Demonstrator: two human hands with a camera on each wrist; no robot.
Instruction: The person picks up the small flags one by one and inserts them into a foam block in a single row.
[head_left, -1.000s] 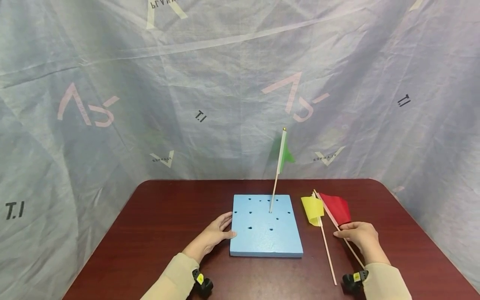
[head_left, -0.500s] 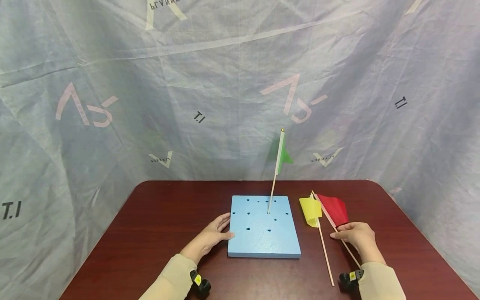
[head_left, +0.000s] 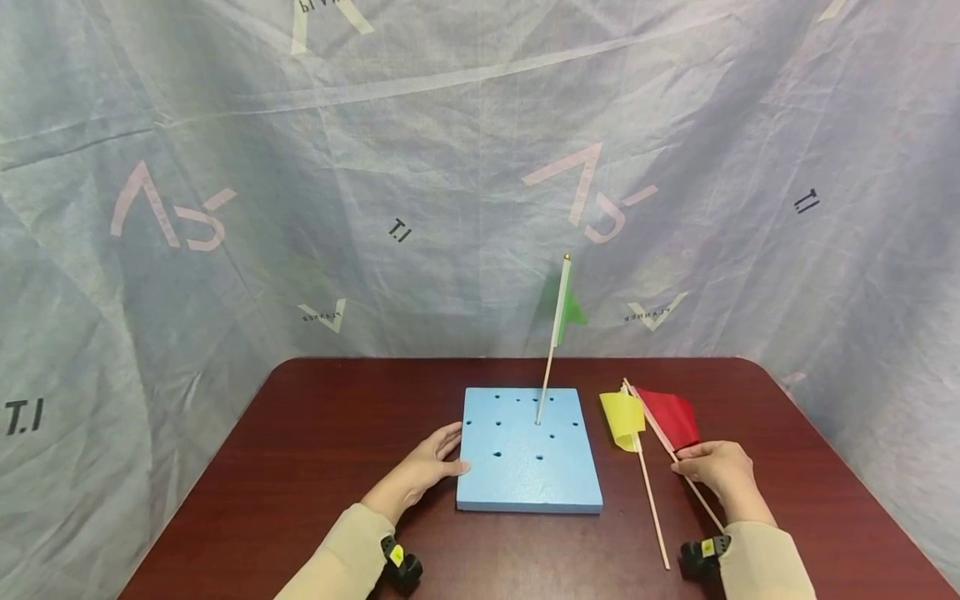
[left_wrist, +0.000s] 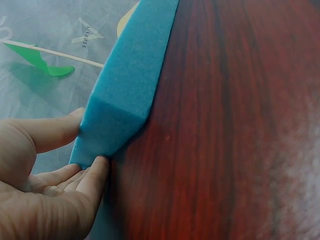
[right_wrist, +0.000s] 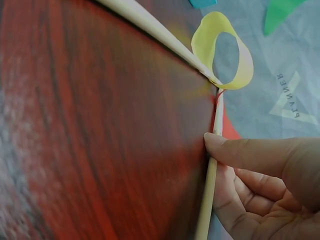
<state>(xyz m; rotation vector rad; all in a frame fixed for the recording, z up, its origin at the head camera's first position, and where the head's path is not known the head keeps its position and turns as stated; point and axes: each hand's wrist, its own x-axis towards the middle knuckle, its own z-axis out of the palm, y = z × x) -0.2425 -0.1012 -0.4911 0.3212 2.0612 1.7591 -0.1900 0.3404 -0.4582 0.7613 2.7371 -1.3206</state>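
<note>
The light blue board (head_left: 525, 483) lies flat on the table, with several holes in its top. A green flag (head_left: 572, 310) stands in one hole, leaning slightly right. My left hand (head_left: 423, 467) holds the board's left edge, thumb on the top face and fingers against the side, as the left wrist view shows on the board (left_wrist: 132, 65). To the right lie a yellow flag (head_left: 624, 419) and a red flag (head_left: 672, 418), their stick tops crossing. My right hand (head_left: 723, 475) pinches the red flag's stick (right_wrist: 207, 200) just below the cloth, between thumb and fingers.
The dark red wooden table (head_left: 330, 433) has rounded far corners. A grey printed cloth (head_left: 420, 167) hangs behind it and at both sides. The yellow flag's stick (head_left: 654, 508) lies between the board and my right hand.
My right thumb has moved slightly right, closing onto the red flag's stick. My left hand stays on the board's edge, and the flags have not visibly moved on the table.
</note>
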